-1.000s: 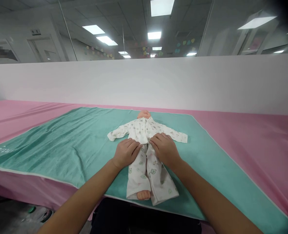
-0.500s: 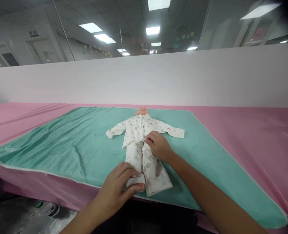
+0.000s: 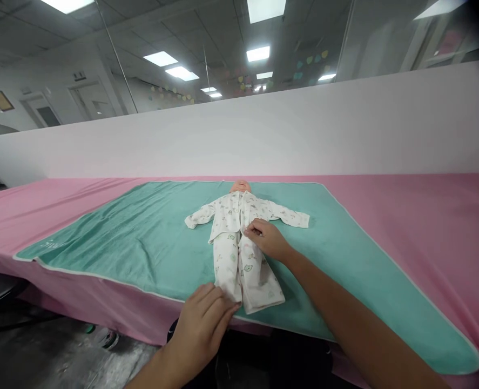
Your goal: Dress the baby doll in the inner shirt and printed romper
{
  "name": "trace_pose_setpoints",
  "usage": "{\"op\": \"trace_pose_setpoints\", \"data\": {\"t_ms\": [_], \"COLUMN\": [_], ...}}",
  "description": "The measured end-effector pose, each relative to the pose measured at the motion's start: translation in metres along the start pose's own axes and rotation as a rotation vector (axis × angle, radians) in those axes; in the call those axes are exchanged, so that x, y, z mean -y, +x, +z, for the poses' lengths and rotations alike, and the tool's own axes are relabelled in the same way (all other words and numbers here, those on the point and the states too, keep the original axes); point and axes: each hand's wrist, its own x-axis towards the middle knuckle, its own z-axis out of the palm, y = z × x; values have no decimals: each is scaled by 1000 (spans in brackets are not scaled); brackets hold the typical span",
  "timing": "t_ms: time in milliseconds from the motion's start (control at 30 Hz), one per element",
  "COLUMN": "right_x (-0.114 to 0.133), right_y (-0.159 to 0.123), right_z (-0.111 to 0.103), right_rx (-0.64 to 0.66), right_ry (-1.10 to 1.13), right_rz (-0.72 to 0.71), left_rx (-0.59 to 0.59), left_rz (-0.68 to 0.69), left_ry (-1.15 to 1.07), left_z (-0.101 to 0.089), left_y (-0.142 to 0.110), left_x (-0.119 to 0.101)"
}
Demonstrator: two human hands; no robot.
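Note:
A baby doll (image 3: 240,187) lies on its back on a teal towel (image 3: 142,243), dressed in a white printed top (image 3: 233,212) and matching trousers (image 3: 243,267). My right hand (image 3: 267,238) rests on the doll's waist with its fingers curled, pinching the fabric where top and trousers meet. My left hand (image 3: 205,320) is at the near edge of the towel. Its fingers and thumb close on the cuff of the trouser leg on the left (image 3: 228,283). No foot shows below either cuff.
The towel lies on a long table covered with pink cloth (image 3: 417,216), backed by a white partition (image 3: 304,129) with glass above. The table's near edge drops to a grey floor (image 3: 61,356) at the lower left.
My left hand has left the doll's waist and come down to the left trouser cuff, and the bare foot seen there earlier is now covered. My right hand stays at the waist.

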Motion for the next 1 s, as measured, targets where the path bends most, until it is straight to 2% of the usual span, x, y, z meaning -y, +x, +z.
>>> {"op": "trace_pose_setpoints", "data": {"t_ms": [100,267,367,467,600,733,833,1000], "right_x": [0,-1,-1,-2,-3,-4,-5,-5], "right_y": [0,0,0,0,1,1,1,1], "right_z": [0,1,1,1,3,5,5,5], "right_rx": [-9,-3,-1,-6,5,-10,-12,-3], "right_ry": [-5,-14,-23,-27,-34,-51,-60,-70], "right_rz": [-5,-13,-16,-10,-14,-7,-3,9], "left_rx": [67,-132,-62,-35,-149,-258,-229,-162], "left_rz": [74,-135,-158,-120,-48,111,219,265], "left_ry": [45,150,207,198,237,306,272,188], "left_z": [-1,14,23,22,9,-2,0,14], "left_y": [-6,-8,-2,2,-2,-10,-19,-35], "left_x": [-4,-1,0,1,10,16,14,9]}}
